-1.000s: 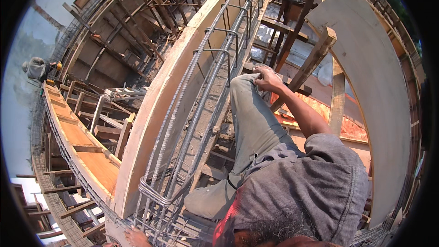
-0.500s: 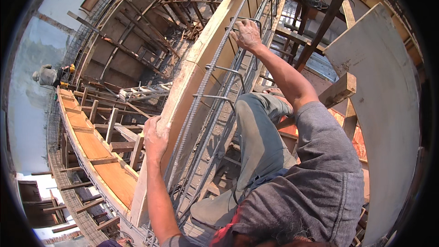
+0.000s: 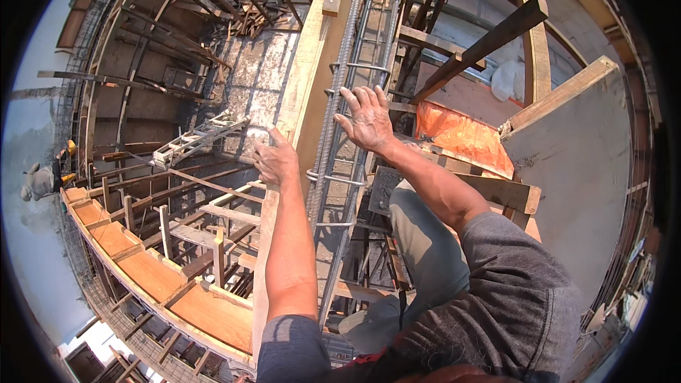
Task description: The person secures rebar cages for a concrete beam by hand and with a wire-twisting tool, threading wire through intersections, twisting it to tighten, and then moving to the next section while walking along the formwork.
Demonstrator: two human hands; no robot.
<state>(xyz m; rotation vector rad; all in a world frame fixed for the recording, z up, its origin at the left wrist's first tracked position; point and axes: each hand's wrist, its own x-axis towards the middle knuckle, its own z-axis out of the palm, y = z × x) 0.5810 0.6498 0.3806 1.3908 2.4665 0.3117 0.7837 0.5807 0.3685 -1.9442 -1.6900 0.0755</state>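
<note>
1. The long cage of grey ribbed steel bars tied with square stirrups point(image 3: 355, 120) runs up the middle of the view, lying just beside a pale timber formwork board point(image 3: 312, 64).
2. The right hand point(image 3: 367, 119) is spread flat, fingers point(image 3: 355, 99) wide open, over the cage's right bars; it grips nothing, and I cannot tell if the palm touches.
3. The left hand point(image 3: 275, 159) is curled on the board's edge, fingers closed around it.
4. Judging by this, the cage is assembled and seated by the form; no concrete is poured.
5. Right of the cage lie an orange sheet point(image 3: 464, 138) and a grey plywood panel point(image 3: 574, 163); far left, another person point(image 3: 42, 181) stands.
</note>
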